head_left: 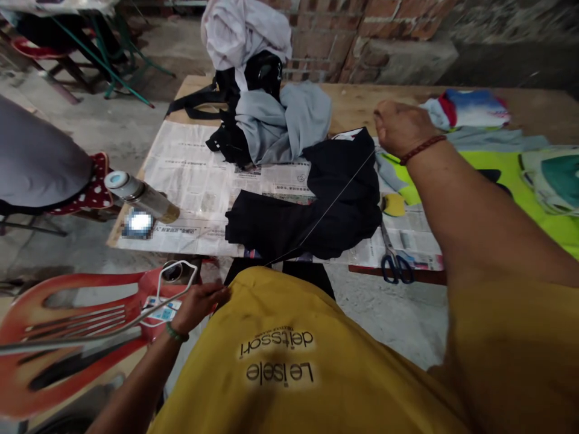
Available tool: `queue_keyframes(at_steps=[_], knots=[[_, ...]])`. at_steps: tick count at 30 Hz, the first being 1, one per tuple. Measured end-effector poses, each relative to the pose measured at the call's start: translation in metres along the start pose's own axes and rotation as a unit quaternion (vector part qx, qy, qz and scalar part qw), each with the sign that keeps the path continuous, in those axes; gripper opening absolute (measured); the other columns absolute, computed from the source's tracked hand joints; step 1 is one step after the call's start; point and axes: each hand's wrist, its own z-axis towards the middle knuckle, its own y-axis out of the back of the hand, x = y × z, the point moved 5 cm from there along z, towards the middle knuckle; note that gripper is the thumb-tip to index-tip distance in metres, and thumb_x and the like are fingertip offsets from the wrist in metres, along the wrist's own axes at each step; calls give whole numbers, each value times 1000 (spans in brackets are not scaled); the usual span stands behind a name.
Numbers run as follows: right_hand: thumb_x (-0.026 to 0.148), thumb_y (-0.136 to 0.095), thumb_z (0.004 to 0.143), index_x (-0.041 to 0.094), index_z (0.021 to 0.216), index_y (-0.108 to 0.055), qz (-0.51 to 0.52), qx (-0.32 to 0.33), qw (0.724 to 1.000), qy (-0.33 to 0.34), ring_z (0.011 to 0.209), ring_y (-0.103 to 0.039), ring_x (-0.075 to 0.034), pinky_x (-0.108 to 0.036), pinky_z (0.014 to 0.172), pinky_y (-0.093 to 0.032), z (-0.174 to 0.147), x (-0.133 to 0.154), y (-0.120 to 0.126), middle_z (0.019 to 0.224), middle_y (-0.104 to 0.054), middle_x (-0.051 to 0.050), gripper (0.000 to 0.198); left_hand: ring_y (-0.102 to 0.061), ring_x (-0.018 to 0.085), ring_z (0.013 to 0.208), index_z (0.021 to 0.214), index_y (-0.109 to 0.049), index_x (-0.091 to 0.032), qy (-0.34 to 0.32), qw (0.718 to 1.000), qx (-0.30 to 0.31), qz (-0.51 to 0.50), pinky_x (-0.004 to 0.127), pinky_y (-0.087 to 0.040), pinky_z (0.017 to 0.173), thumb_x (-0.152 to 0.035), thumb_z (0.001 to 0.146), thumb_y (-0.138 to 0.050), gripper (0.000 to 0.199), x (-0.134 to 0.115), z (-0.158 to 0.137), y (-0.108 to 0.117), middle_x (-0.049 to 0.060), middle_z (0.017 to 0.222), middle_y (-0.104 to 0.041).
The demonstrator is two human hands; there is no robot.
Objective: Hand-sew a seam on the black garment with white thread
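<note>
A taut thread (344,190) crosses the dark garment (280,220) between the hands, its upper end pinched by the right hand (400,128), while the left hand (199,308), fingers narrow, grip indeterminable, adjoins the yellow shirt (280,313) lettered "Leisele".

The black garment (337,226) is matt cloth, the wall (328,45) rough brick.

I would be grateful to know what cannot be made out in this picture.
All in the head view:
Right hand: what, if anything, it grips; its curled shape hides this.
Left hand: whether it holds anything; blurred.
Thread: lower end; too fine near the shirt.
Iron: one side; cut off by the right edge.
Newspaper: text; too small.
</note>
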Motion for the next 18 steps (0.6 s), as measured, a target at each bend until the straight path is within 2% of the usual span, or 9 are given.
queue_keyframes(at_steps=[5, 10, 13, 16, 18], knots=[[23, -28, 95, 0, 113, -52, -16, 9, 1000, -9, 96, -55, -21, -32, 73, -34, 11, -10, -2, 106, -59, -23, 37, -58, 19, 71, 85, -71, -15, 22, 1000, -11, 6, 25, -44, 59, -58, 68, -59, 48, 37, -10, 2, 6, 79, -69], [23, -28, 95, 0, 117, -49, -28, -14, 998, -49, 99, -58, -26, -35, 73, -36, 17, -33, 4, 105, -60, -25, 38, -60, 22, 75, 80, -73, -14, 45, 995, -83, 18, 27, -46, 65, -62, 57, -63, 54, 69, -3, 15, 7, 79, -71], [22, -29, 94, 1, 117, -49, -28, -25, 998, -58, 102, -58, -30, -37, 73, -38, 16, -44, 13, 107, -58, -28, 38, -56, 18, 62, 81, -73, -13, 79, 993, -91, 18, 26, -42, 54, -65, 51, -63, 61, 84, 0, 18, 7, 72, -69], [21, -31, 92, 0, 117, -48, -34, -34, 996, -78, 104, -57, -34, -39, 72, -39, 17, -56, 26, 107, -58, -29, 37, -42, 10, 45, 87, -72, -11, 125, 989, -80, 14, 23, -32, 44, -66, 51, -61, 66, 103, 1, 15, 3, 61, -63], [22, -28, 93, -4, 119, -46, -51, -30, 994, -95, 105, -55, -38, -42, 72, -38, 20, -66, 34, 107, -57, -31, 41, -36, 8, 41, 89, -72, -11, 135, 988, -79, 8, 22, -30, 43, -66, 53, -59, 67, 116, 2, 12, 1, 56, -59]])
